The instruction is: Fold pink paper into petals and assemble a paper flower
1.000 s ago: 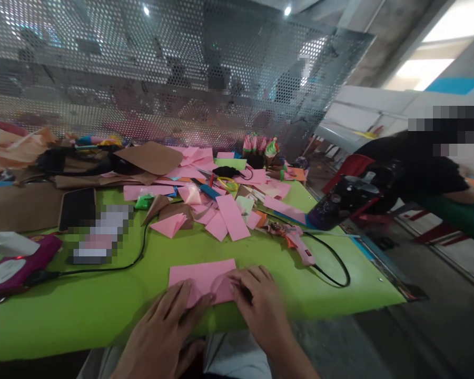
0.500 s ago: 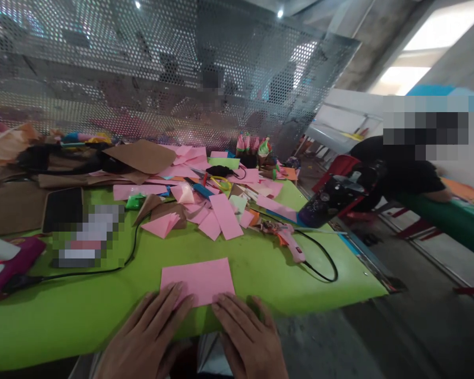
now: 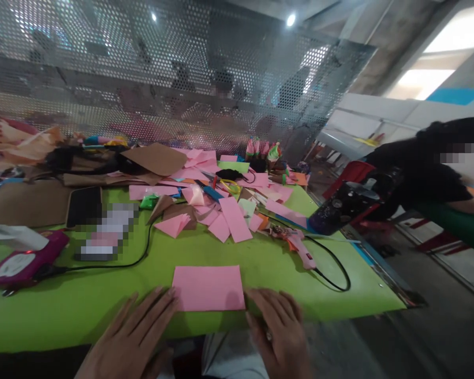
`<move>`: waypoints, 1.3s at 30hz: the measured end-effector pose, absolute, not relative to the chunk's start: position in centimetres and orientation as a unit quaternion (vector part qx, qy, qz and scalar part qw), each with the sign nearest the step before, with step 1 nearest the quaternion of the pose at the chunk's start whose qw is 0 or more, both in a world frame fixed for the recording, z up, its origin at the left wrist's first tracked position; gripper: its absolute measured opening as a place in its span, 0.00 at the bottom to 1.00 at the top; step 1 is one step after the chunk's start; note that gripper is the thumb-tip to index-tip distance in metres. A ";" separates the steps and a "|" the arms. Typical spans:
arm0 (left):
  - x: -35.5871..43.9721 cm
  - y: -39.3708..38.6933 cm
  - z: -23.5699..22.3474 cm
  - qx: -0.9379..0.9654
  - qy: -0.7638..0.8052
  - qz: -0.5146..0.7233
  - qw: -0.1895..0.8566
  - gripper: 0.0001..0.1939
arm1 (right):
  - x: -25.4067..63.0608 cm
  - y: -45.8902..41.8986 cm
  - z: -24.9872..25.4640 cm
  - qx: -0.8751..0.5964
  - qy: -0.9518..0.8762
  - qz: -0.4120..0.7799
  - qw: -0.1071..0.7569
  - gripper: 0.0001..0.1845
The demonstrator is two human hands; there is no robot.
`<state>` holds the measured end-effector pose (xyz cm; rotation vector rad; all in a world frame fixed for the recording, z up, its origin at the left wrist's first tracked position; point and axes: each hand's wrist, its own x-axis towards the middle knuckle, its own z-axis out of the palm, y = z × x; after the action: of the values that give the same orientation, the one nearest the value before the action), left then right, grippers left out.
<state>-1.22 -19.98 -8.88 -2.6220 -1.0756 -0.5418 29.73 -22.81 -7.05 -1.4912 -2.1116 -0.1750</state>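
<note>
A pink paper rectangle (image 3: 209, 288) lies flat near the front edge of the green table. The fingertips of my left hand (image 3: 132, 329) rest at its left edge, the fingers stretched out and lying flat. On the other side, my right hand (image 3: 280, 326) has its fingers extended by the paper's right edge, with the thumb low near the corner. Whether the right fingertips touch the paper is hard to tell. Neither hand grips anything.
Ahead lie a pink glue gun (image 3: 302, 250), a pile of pink paper pieces (image 3: 235, 218), a phone (image 3: 108, 231) and a black cord (image 3: 110, 266) from a purple power strip (image 3: 27, 260). A dark tumbler (image 3: 332, 208) stands at the right edge. A person (image 3: 422, 168) sits beyond it.
My hands have moved apart from on top of the pink paper to its two side edges. The paper now lies squarer to me. The whole view has shifted slightly.
</note>
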 end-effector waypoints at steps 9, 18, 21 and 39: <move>0.7 -19.0 -8.7 -0.865 -0.437 -0.234 0.073 0.36 | 28.2 -18.4 -4.8 -0.607 -0.764 0.050 0.213 0.34; 2.4 -18.0 -8.0 -0.813 -0.499 -0.284 -0.093 0.35 | 27.4 -18.7 -4.6 -0.620 -0.731 0.074 0.275 0.22; 3.1 -17.5 -8.1 -0.777 -0.493 -0.353 -0.171 0.34 | 27.4 -18.6 -4.8 -0.629 -0.711 0.072 0.306 0.14; 6.2 -18.6 -6.0 -0.411 -0.404 -0.518 -0.632 0.50 | 24.9 -20.5 -4.3 -0.424 -0.761 0.000 0.491 0.14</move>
<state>6.21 -18.60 -5.98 -2.3914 -2.3548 -3.0136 24.91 -20.51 -4.27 -1.0302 -1.8474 -0.0004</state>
